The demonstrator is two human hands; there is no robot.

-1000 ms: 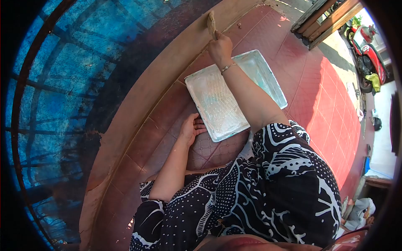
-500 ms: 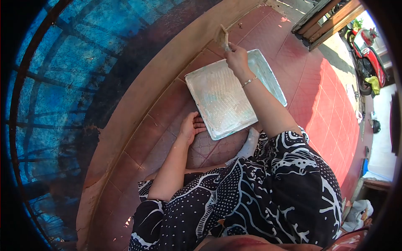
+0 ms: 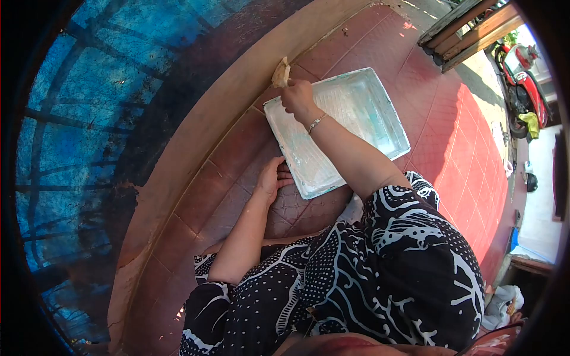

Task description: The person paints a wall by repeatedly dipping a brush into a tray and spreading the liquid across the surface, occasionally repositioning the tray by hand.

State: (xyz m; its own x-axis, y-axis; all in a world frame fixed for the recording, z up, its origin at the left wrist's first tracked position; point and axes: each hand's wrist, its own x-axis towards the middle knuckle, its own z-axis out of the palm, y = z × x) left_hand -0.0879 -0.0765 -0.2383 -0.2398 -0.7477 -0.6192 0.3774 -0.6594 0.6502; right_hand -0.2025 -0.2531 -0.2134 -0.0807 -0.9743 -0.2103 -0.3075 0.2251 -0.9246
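My right hand [image 3: 298, 99] is closed around a paintbrush [image 3: 281, 72] with a broad pale head, held over the far left corner of a paint tray. The brush head overlaps the foot of the low wall in this view. The white paint tray [image 3: 371, 74] lies on the floor, smeared with whitish and pale green paint, with ribs on its sloped part. My right forearm crosses above it and hides some of the middle. My left hand [image 3: 272, 180] rests at the tray's near left side, fingers stretched out and fingertips right at its edge.
A low curved tan wall [image 3: 196, 133] runs along the left, with a blue painted basin surface [image 3: 89, 118] beyond it. Red tiles [image 3: 409, 77] cover the floor. Wooden posts [image 3: 469, 35] stand at the upper right, and a red motorbike [image 3: 525, 83] is parked past them.
My right hand has moved left with the paintbrush, from above the tray's far edge toward the low wall. My left hand stays beside the tray.
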